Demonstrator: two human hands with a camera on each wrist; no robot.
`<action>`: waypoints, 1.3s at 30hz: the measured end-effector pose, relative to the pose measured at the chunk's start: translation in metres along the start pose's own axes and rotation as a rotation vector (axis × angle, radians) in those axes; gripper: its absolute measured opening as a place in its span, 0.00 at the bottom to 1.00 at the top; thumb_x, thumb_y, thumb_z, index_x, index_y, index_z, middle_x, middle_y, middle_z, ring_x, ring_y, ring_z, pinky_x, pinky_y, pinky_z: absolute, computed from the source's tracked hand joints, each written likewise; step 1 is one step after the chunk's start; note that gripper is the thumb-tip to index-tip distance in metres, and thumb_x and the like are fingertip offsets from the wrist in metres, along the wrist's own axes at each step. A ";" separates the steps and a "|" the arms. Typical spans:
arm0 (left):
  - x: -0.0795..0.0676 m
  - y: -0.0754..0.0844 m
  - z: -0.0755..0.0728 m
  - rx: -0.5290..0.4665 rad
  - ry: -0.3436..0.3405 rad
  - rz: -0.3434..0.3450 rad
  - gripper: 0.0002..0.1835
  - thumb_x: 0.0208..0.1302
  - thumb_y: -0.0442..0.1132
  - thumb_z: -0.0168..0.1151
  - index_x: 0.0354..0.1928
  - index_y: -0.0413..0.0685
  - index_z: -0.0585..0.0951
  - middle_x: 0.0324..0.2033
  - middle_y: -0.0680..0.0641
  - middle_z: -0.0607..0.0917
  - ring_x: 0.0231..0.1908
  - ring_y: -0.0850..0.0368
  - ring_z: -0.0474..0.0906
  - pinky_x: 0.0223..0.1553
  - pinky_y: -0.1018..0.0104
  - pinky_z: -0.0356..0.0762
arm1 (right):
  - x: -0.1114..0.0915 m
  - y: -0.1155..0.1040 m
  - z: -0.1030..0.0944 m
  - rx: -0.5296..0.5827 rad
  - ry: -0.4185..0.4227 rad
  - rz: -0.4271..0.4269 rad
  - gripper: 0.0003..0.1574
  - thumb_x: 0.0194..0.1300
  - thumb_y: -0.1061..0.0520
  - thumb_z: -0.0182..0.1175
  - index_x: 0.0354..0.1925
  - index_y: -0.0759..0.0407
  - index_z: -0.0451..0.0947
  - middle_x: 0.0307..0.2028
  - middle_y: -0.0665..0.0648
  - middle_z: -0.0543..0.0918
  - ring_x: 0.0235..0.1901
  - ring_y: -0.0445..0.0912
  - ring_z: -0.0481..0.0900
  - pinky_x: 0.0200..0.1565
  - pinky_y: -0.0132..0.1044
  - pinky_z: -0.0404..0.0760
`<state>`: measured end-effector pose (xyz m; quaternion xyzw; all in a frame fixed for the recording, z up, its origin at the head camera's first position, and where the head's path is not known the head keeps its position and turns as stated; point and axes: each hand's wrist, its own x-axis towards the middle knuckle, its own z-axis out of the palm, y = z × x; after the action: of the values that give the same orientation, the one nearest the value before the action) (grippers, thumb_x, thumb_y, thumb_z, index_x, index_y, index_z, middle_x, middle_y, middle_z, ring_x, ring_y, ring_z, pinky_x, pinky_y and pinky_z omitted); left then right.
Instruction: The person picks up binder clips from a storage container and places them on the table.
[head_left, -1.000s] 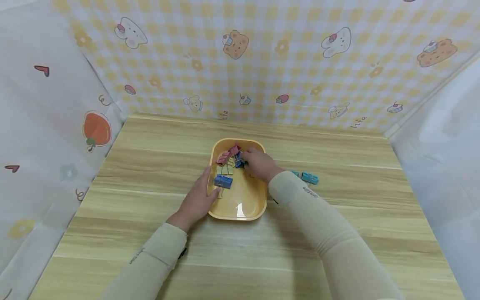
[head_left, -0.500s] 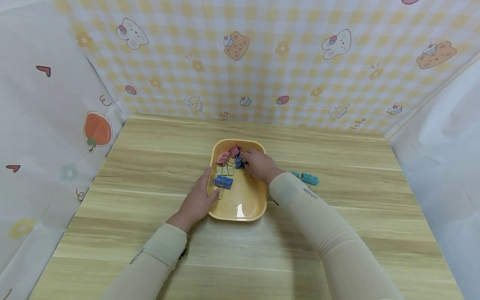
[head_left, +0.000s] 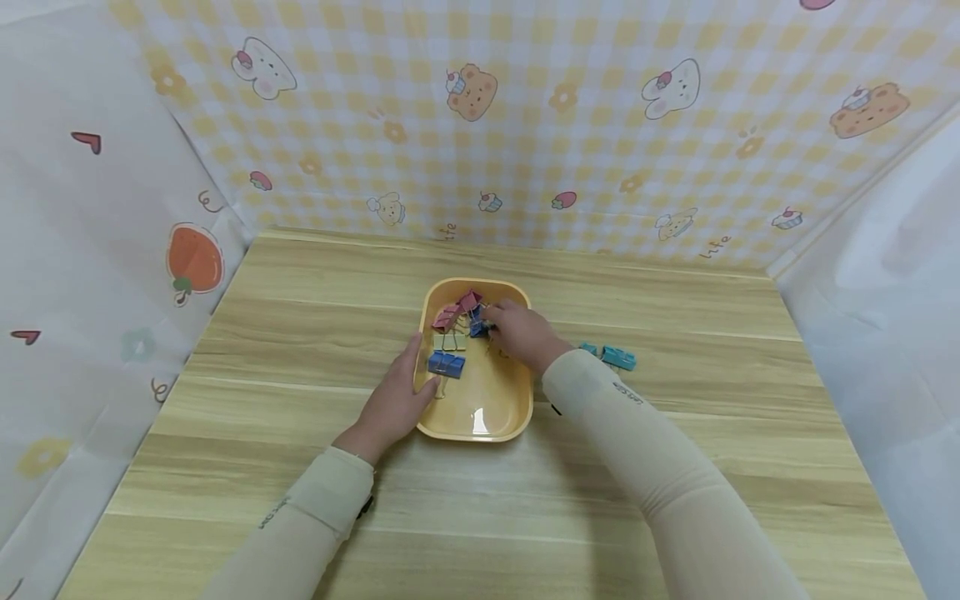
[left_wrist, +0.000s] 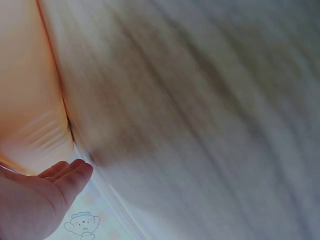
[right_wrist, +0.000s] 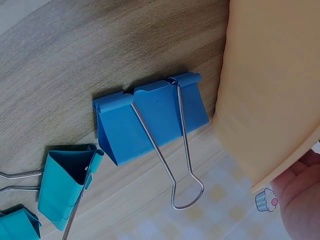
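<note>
A yellow-orange plastic tray lies on the wooden table. My left hand grips its left rim, thumb over the inside, fingers along the outer wall. Over the tray's far right part, my right hand curls its fingers down at a dark blue binder clip, which the fingertips partly hide. Pink binder clips lie left of it, with a pale yellow binder clip and a blue binder clip nearer the left hand. Wire handles show below the right hand.
Right of the tray, teal binder clips lie on the table. The right wrist view shows another blue binder clip close beside the tray's outer wall. A yellow checked cloth hangs behind the table.
Both hands stay almost where they were. The right forearm has shifted very slightly; the tray and clips keep their places.
</note>
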<state>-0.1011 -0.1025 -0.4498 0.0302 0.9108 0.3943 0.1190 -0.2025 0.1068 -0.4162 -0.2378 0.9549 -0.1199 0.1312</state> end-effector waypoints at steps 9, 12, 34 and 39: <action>0.000 -0.002 0.001 0.003 -0.002 -0.001 0.43 0.70 0.46 0.53 0.77 0.48 0.39 0.74 0.36 0.51 0.71 0.37 0.50 0.70 0.44 0.51 | -0.004 0.000 0.001 0.000 0.018 -0.018 0.23 0.68 0.59 0.57 0.61 0.56 0.75 0.55 0.58 0.76 0.49 0.50 0.78 0.54 0.43 0.79; 0.000 -0.003 0.001 0.004 -0.003 -0.003 0.43 0.70 0.47 0.53 0.77 0.48 0.39 0.74 0.36 0.51 0.71 0.38 0.50 0.70 0.44 0.51 | -0.006 -0.001 0.001 -0.008 0.026 -0.026 0.23 0.68 0.59 0.57 0.60 0.56 0.75 0.55 0.58 0.76 0.48 0.49 0.78 0.53 0.42 0.80; 0.000 -0.005 0.001 0.004 0.014 0.035 0.43 0.70 0.47 0.53 0.77 0.46 0.41 0.73 0.35 0.54 0.71 0.37 0.52 0.69 0.44 0.52 | -0.021 -0.005 -0.001 -0.003 0.054 -0.094 0.22 0.67 0.59 0.58 0.59 0.58 0.76 0.54 0.59 0.78 0.53 0.51 0.77 0.56 0.45 0.77; -0.001 -0.004 0.000 -0.003 0.037 0.056 0.43 0.69 0.45 0.54 0.76 0.42 0.43 0.71 0.31 0.56 0.70 0.35 0.54 0.69 0.43 0.54 | -0.025 -0.007 -0.004 0.015 0.056 -0.107 0.24 0.67 0.61 0.58 0.60 0.59 0.75 0.55 0.60 0.78 0.56 0.52 0.76 0.59 0.45 0.75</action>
<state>-0.1002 -0.1050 -0.4524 0.0485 0.9110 0.3994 0.0911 -0.1795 0.1131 -0.4052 -0.2841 0.9432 -0.1407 0.0996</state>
